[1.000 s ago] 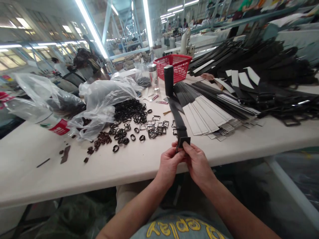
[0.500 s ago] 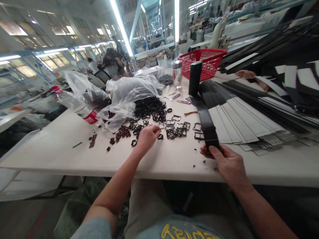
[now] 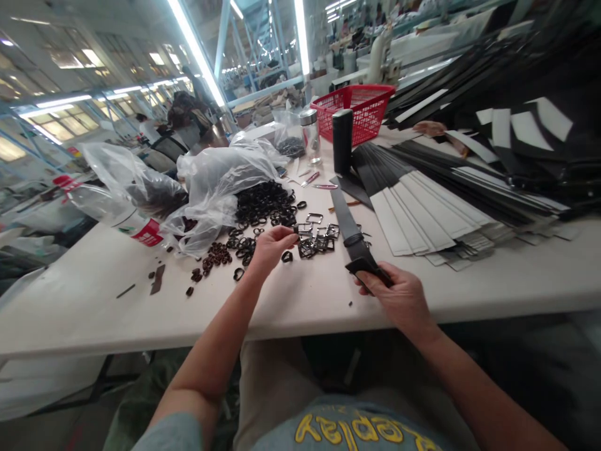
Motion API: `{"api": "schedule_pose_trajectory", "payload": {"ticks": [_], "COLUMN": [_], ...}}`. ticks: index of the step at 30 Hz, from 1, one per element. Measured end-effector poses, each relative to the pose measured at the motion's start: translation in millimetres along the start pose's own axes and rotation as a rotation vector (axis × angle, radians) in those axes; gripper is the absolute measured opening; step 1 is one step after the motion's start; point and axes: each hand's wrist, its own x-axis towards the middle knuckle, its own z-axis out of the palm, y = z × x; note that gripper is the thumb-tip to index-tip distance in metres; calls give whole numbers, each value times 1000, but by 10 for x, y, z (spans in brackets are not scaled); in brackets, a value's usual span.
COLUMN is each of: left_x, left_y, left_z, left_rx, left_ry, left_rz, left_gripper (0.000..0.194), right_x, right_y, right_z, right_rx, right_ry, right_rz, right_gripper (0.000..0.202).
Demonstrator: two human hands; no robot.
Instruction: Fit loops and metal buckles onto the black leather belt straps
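Note:
My right hand [image 3: 404, 297] is closed around the folded end of a black belt [image 3: 350, 225], whose strap runs away across the table. My left hand [image 3: 272, 247] is closed in a pinch, with a small black belt loop [image 3: 295, 230] at its fingertips. Just right of that hand lie several metal buckles [image 3: 320, 243], some overlapping. Behind it spreads a heap of black belt loops [image 3: 263, 203], and one loose loop [image 3: 287, 256] lies near the wrist. Small brown loops [image 3: 216, 255] are scattered to the left. The fingers under the belt end are partly hidden.
Belt straps with white ends [image 3: 422, 219] fan out on the right. Behind stand a black cylinder [image 3: 342, 141], a glass jar [image 3: 310, 134] and a red basket [image 3: 361, 106]. Plastic bags [image 3: 230, 169] and a bottle [image 3: 113, 210] lie left. Thread snips [image 3: 310, 179] rest mid-table.
My left hand has lifted slightly from the table, with a belt loop showing at its fingertips. My right hand has brought the belt end leftward and turned it. The view has swung right.

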Motion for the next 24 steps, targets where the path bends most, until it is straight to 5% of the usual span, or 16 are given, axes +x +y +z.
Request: {"api": "schedule_pose_trajectory", "payload": {"ticks": [3, 5, 11, 24], "left_x": [-332, -538, -768, -813], "left_y": [178, 280, 404, 453], "left_z": [251, 394, 571, 556], "left_rx": [-549, -716, -742, -699], "left_ry": [-83, -132, -148, -278], "left_rz": [-59, -88, -39, -35], "left_gripper": [35, 32, 23, 25], "right_x": [-7, -14, -74, -184], "right_y": [-124, -214, -340, -314], "right_z": [72, 92, 24, -143], "right_rx": [27, 19, -153, -348], "right_ry": [-7, -10, -28, -152], "right_rz": [-14, -43, -138, -185], "right_gripper": [39, 35, 24, 31]}}
